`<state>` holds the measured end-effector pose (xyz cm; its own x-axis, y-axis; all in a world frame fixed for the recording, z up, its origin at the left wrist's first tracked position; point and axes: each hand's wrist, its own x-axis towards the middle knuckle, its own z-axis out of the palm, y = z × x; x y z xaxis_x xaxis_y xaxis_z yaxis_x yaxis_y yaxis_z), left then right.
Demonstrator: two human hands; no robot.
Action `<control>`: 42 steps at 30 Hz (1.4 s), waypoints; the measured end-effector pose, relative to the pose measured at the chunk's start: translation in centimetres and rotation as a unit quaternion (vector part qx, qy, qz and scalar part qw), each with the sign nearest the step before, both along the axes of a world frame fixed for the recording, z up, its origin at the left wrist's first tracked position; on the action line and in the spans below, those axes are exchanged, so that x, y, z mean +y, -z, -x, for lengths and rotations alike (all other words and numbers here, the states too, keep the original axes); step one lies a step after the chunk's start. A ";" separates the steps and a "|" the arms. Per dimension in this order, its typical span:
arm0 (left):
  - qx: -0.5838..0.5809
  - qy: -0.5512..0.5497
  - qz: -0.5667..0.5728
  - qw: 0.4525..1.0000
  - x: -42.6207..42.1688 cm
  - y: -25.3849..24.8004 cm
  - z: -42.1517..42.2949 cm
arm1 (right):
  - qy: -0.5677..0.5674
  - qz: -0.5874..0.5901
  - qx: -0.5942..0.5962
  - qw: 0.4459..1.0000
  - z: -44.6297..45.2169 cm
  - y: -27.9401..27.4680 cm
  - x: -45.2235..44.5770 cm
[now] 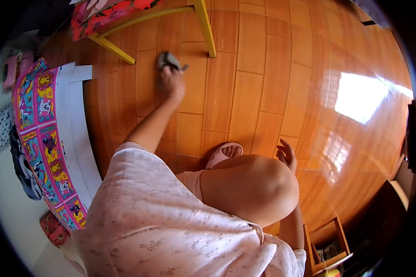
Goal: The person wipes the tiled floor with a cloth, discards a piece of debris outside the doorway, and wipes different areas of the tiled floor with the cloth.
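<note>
Perhaps the left hand (173, 84), its grip holding a grey cloth (169, 60) (rather blurred) at the tiled floor (248, 90) near two yellow furniture legs (205, 30), could knock one by overreaching; the right hand (287, 156) is loosely spread, seemingly empty.

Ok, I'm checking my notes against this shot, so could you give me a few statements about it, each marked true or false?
1. The left hand is touching a grey item. True.
2. The left hand is nearer the yellow legs than the right hand is. True.
3. The right hand grips one of those legs. False: it is beside the bent knee, away from them.
4. The visible slipper is black. False: it is pink.
5. The floor is orange-brown. True.
</note>
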<state>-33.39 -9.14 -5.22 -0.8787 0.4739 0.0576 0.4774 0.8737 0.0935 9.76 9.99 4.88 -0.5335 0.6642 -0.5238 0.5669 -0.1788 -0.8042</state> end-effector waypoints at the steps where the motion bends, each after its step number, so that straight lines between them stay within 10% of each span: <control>1: -0.003 0.028 -0.030 0.999 1.4 0.0 -1.7 | 0.003 0.024 -0.003 1.000 0.7 0.0 0.1; 11: -0.328 0.342 -0.234 0.849 21.9 -1.0 -24.7 | 0.014 -0.015 0.014 1.000 2.9 -2.5 0.2; 13: -0.544 0.288 -0.319 0.720 26.3 -2.4 -26.4 | 0.038 -0.037 0.008 0.999 1.6 -2.9 0.6; 19: -0.576 0.148 -0.438 0.674 23.8 -9.9 -19.8 | 0.133 -0.042 -0.029 0.990 -1.8 -2.6 1.9; 23: -0.118 0.233 -0.199 0.945 20.1 -6.7 -10.9 | 0.157 -0.045 -0.031 0.986 -1.2 -1.9 2.3; 29: -0.123 0.350 -0.102 0.923 23.7 -2.1 -14.2 | 0.106 -0.039 -0.031 0.993 1.2 -1.1 3.7; 36: -0.376 0.444 -0.386 0.716 35.0 0.5 -27.0 | 0.065 -0.065 -0.040 0.995 2.9 -2.2 7.2; 38: -0.690 0.225 -0.409 0.553 36.5 -0.1 -30.3 | 0.157 -0.097 -0.021 0.983 1.6 -1.9 8.4; 40: -0.770 0.111 -0.459 0.429 35.2 -2.8 -30.2 | 0.266 -0.139 0.003 0.954 1.5 -1.8 9.7; 42: -0.755 0.126 -0.458 0.453 33.0 -5.6 -28.3 | 0.321 -0.149 0.051 0.934 2.8 -2.2 11.3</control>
<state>-5.10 23.83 0.36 -0.1701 0.9544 -0.2452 -0.6602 0.0743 0.7474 6.95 21.24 7.06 -0.0128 0.9726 -0.2323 0.3378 -0.2145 -0.9165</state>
